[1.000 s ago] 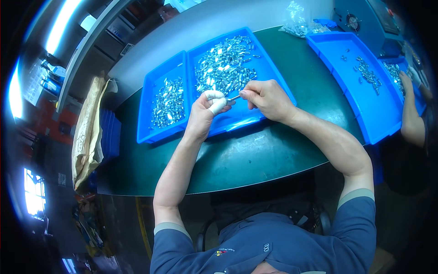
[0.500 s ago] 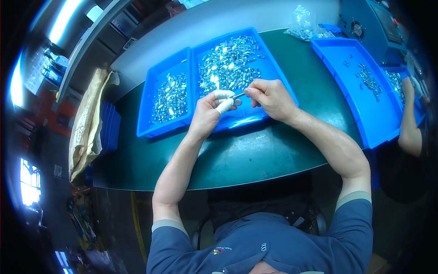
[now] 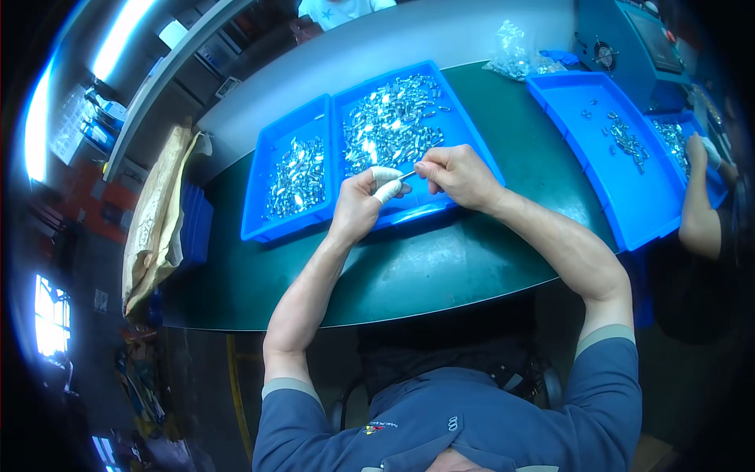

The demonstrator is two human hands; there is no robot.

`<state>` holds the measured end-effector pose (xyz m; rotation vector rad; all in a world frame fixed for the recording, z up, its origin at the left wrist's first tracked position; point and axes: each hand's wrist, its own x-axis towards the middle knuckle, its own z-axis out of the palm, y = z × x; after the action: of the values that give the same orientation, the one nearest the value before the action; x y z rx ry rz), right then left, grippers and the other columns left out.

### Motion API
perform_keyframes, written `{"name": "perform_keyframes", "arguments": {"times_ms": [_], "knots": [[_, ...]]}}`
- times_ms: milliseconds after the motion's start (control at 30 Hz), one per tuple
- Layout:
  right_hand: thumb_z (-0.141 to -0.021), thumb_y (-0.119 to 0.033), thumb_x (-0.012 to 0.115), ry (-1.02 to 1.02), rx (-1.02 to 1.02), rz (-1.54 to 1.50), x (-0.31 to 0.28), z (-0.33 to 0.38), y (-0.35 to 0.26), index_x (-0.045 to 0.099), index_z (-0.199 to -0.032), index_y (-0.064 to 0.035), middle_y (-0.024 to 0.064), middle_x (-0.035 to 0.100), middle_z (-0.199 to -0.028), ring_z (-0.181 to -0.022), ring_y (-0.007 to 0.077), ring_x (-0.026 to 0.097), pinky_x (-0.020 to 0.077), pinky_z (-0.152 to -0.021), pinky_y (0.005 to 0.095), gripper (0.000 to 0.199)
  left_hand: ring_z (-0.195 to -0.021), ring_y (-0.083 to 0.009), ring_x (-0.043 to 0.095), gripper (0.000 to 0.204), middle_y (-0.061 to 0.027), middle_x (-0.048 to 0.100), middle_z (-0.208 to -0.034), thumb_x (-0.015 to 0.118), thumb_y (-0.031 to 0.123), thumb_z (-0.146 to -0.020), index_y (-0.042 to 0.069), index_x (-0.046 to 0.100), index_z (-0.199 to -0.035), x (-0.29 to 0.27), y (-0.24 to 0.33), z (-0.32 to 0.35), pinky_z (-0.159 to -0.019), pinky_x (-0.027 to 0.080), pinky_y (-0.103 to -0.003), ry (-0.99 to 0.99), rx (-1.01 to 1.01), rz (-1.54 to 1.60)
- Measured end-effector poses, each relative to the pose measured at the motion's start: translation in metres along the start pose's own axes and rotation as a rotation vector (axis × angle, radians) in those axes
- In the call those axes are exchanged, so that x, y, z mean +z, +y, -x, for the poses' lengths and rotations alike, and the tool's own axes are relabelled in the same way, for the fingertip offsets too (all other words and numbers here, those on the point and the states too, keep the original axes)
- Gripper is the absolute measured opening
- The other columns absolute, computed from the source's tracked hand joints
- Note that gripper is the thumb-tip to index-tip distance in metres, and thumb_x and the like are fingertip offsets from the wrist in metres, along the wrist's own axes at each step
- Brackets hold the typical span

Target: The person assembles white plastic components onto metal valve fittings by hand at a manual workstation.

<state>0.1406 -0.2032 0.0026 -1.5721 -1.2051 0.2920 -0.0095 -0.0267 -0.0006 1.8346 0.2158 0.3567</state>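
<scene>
My left hand (image 3: pixel 360 206), white covers on its thumb and index finger, is pinched closed over the near part of the larger blue tray (image 3: pixel 472 135). Its fingertips grip a small metal part, mostly hidden. My right hand (image 3: pixel 465 179) pinches a thin metal rod (image 3: pixel 407 175) between thumb and index finger, and the rod's left end meets my left fingertips. Many small shiny metal pieces (image 3: pixel 393 118) lie heaped in the larger tray beyond my hands. The smaller blue tray (image 3: pixel 255 216) to the left holds more such metal pieces (image 3: pixel 295 179).
Another blue tray (image 3: pixel 641 216) with a few metal pieces stands at the right, near another person's arm (image 3: pixel 698 212). A clear plastic bag (image 3: pixel 515 55) lies at the back beside a machine (image 3: pixel 637 47). Brown paper (image 3: pixel 157 212) stands at the left edge of the green table (image 3: pixel 440 271).
The view has shifted slightly, and a person in a light top now shows at the far side. Both hands stay together over the tray, still pinching, with little movement between them.
</scene>
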Motion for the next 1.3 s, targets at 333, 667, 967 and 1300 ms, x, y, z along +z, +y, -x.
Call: {"name": "perform_keyframes", "arguments": {"times_ms": [333,667,967,1300], "knots": [[-0.105,-0.027,0.059,0.303,0.000,-0.251,-0.010,-0.011,0.015,0.067,-0.083,-0.0049,0.0018,0.066,-0.068,-0.061,0.0081,0.056,0.0447,-0.057,0.0266,0.032,-0.096,-0.0205,0.072,0.026,-0.0095,0.077,-0.102,0.077,0.012,-0.092,0.000,0.070,-0.114,-0.071,0.011,0.011,-0.088,0.055,-0.033,0.501,0.325,-0.774],[-0.108,-0.033,0.058,0.795,-0.055,-0.338,-0.062,-0.016,0.018,0.066,-0.090,-0.0050,-0.0009,0.061,-0.070,-0.062,0.0055,0.051,0.0406,-0.055,0.0226,0.034,-0.098,-0.0327,0.066,0.020,-0.0132,0.069,-0.093,0.080,0.023,-0.082,0.010,0.078,-0.096,-0.011,-0.001,-0.040,-0.087,0.053,-0.046,0.046,0.236,-1.215],[-0.106,-0.026,0.060,0.418,-0.077,-0.059,-0.029,0.001,0.005,0.067,-0.087,-0.0007,0.0039,0.065,-0.069,-0.062,0.0093,0.059,0.0455,-0.056,0.0283,0.032,-0.095,-0.0327,0.066,0.015,-0.0147,0.068,-0.091,0.079,0.015,-0.081,0.006,0.073,-0.093,-0.009,-0.006,-0.031,-0.084,0.052,-0.044,0.027,0.194,-1.104],[-0.100,-0.026,0.063,0.126,0.004,0.176,-0.017,0.007,0.000,0.068,-0.083,-0.0047,0.0114,0.070,-0.070,-0.066,0.0292,0.069,0.0516,-0.061,0.0415,0.028,-0.087,-0.0258,0.071,0.018,-0.0131,0.073,-0.092,0.078,0.012,-0.087,0.002,0.074,-0.101,-0.007,0.001,-0.019,-0.080,0.055,-0.039,0.000,0.065,-0.791]]}}
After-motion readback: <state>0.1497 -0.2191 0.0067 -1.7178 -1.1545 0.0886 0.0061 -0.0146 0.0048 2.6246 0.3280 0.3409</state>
